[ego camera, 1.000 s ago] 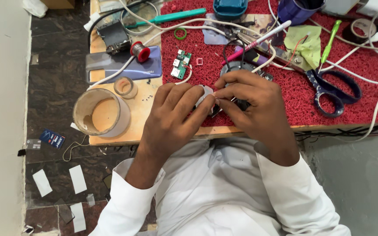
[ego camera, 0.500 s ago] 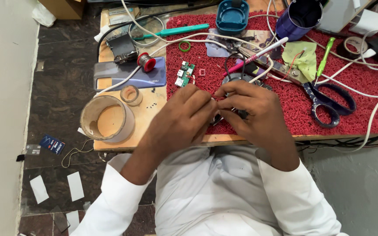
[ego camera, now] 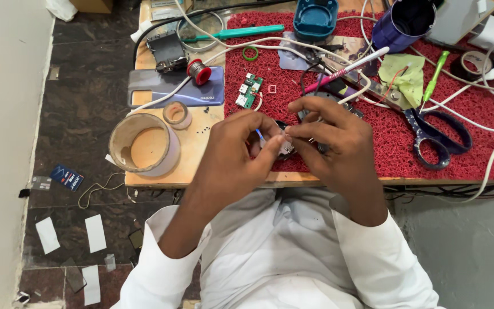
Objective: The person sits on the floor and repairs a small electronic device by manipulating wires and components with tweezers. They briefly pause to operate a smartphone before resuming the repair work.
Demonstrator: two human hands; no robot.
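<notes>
My left hand (ego camera: 232,157) and my right hand (ego camera: 333,146) meet over the front edge of the red mat (ego camera: 475,109). Together they pinch a small electronic part (ego camera: 284,146), silvery and dark, between fingertips. A thin light-blue bit shows between my left fingers, just left of the part. Most of the part is hidden by my fingers. A small green circuit board (ego camera: 249,90) lies on the mat just beyond my left hand.
On the wooden table (ego camera: 201,171) stand a large tape roll (ego camera: 120,153), a small tape roll (ego camera: 176,113), a red spool (ego camera: 199,71) and a blue-grey phone (ego camera: 161,94). Scissors (ego camera: 435,137), white cables (ego camera: 490,169), a purple cup (ego camera: 401,26), a teal case (ego camera: 315,17) lie farther back.
The view has shifted so the table sits lower in frame. My hands have stayed together on the small part, with fingers slightly rearranged.
</notes>
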